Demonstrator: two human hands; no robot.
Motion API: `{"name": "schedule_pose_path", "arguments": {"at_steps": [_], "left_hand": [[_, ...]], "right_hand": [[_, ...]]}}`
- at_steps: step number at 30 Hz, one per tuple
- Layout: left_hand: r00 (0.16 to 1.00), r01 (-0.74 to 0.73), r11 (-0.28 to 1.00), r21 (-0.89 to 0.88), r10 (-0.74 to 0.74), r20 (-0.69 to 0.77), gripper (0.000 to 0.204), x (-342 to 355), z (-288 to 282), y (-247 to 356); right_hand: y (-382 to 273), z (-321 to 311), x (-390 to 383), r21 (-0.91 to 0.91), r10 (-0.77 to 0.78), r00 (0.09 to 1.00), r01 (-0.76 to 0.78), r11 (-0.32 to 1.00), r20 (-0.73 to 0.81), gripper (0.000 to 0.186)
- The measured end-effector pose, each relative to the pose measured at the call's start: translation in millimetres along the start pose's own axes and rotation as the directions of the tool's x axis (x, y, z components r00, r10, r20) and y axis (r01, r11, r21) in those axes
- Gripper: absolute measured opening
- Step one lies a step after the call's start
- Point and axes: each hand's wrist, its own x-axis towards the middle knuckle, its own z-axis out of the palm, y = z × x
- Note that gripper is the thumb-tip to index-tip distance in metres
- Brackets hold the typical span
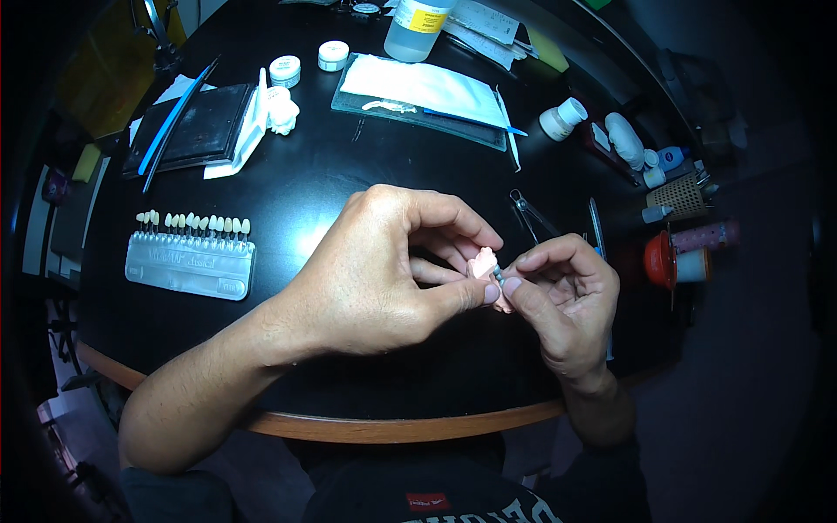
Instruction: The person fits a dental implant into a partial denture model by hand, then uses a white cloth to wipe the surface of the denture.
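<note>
A small pink dental model (481,265) is held over the near part of the black table. The fingers and thumb of my left hand (370,270) close around it from the left. Against the model's right side sits a small grey, tooth-like piece (499,274). My right hand (571,296) pinches at this piece with thumb and forefinger, while its other fingers stay curled. Both hands nearly meet at the model, and the fingers cover part of it.
A tooth shade guide (190,264) lies at the left. Behind it are a dark palette (196,126) with brushes, and white jars (333,56). A glass slab (349,98) with a white cloth and a bottle (417,30) stand further back. Calipers (523,209) lie behind my right hand.
</note>
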Motion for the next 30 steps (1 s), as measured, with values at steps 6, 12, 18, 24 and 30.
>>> {"name": "schedule_pose_path", "arguments": {"at_steps": [6, 12, 18, 24, 30], "left_hand": [[1.0, -0.024, 1.0, -0.001, 0.024, -0.009, 0.029, 0.3, 2.4, 1.7], [1.0, -0.019, 0.999, 0.028, 0.019, 0.013, 0.027, 0.6, 3.2, 3.5], [1.0, 0.012, 1.0, -0.015, -0.012, 0.016, 0.027, 1.0, 3.5, 5.4], [1.0, 0.029, 0.997, -0.07, -0.029, 0.004, 0.029, 0.9, 2.7, 3.0], [1.0, 0.001, 0.999, -0.051, -0.001, -0.005, 0.03, 0.7, 2.7, 2.6]], "right_hand": [[-2.7, 4.6, 0.3, -0.074, -0.07, 0.997, 0.069, 0.995, -0.011, 0.014], [3.1, 4.7, 1.6, -0.123, -0.138, 0.99, 0.14, 0.982, 0.03, 0.014], [3.9, 0.1, 1.1, 0.037, -0.136, 0.991, 0.136, 0.99, -0.023, 0.014], [1.3, -6.2, 2.8, 0.179, 0.03, 0.999, -0.022, 0.984, -0.044, 0.014], [1.5, -6.5, 3.4, 0.211, 0.077, 0.997, -0.072, 0.975, -0.013, 0.012]]}}
